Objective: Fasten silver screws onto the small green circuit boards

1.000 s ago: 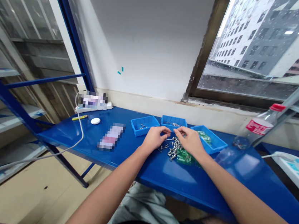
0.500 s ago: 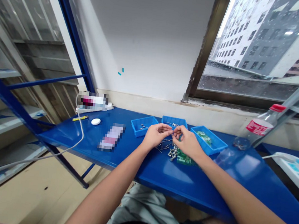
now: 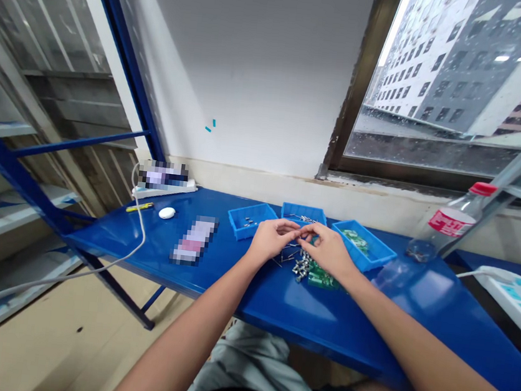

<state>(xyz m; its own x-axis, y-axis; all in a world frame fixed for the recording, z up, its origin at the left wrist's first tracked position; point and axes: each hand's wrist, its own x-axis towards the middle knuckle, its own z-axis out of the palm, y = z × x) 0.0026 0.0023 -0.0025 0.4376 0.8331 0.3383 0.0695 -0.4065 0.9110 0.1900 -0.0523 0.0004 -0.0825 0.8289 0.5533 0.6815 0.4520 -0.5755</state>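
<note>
Hands: together, the left hand (image 3: 268, 240) and the right hand (image 3: 330, 247) meeting at thumbs and forefingers just above the desk (image 3: 223, 279); whether a small part is clamped between them, I cannot tell, as the curled fingers hide it.
Loose metal: from the joined fingertips, silvery fittings (image 3: 300, 266) lie heaped close by at six o'clock, thin metal pins (image 3: 285, 256) at seven.
Green pieces: a cluster of small green circuit boards (image 3: 323, 278), by their look, sits at five o'clock, touching the fittings.
Trays: the left blue tray (image 3: 238, 230) is at nine o'clock with a few small parts inside; the middle blue tray (image 3: 304, 211) at twelve holds thin metal pieces; the right blue tray (image 3: 377, 263) at three holds more green pieces.
Fingertip work: parts this small probably call for a light pinch, one hand steadying while the other adjusts, low over the desk so a slip falls only a little way.
Wrists: best held clear of the heap, since a dragging right palm could scatter it.
Forearms: the left slants in from between seven and eight o'clock, the right from four, both palms turned inward and fingers bent.
Bottle: a red-capped plastic bottle (image 3: 450, 223) stands well apart, between two and three o'clock.
</note>
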